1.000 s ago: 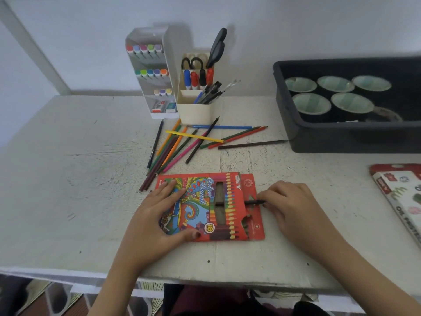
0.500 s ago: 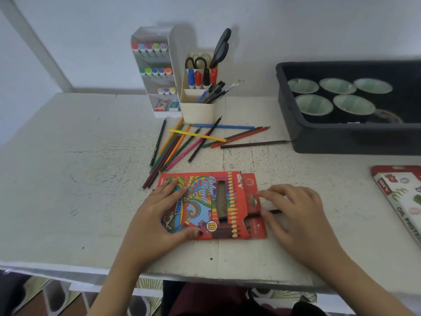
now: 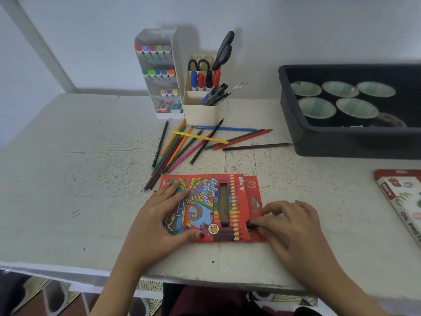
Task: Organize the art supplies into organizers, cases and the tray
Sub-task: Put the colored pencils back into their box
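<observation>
A red colour pencil box point(image 3: 211, 207) lies flat near the table's front edge, its flap open on the right. My left hand point(image 3: 159, 222) rests on its left half, fingers spread over the cover and thumb against its front edge. My right hand point(image 3: 289, 229) pinches the end of a dark pencil point(image 3: 250, 225) at the box's open right end; most of the pencil is hidden inside. Several loose coloured pencils point(image 3: 196, 141) lie scattered behind the box.
A white marker organizer point(image 3: 159, 71) and a cream pen holder point(image 3: 202, 110) with scissors stand at the back. A dark tray point(image 3: 341, 142) with tape rolls sits at the right. An oil pastel box point(image 3: 403, 199) lies at the right edge.
My right hand has pushed the dark pencil leftward, deeper into the box, and moved toward the front. The left hand stays on the box.
</observation>
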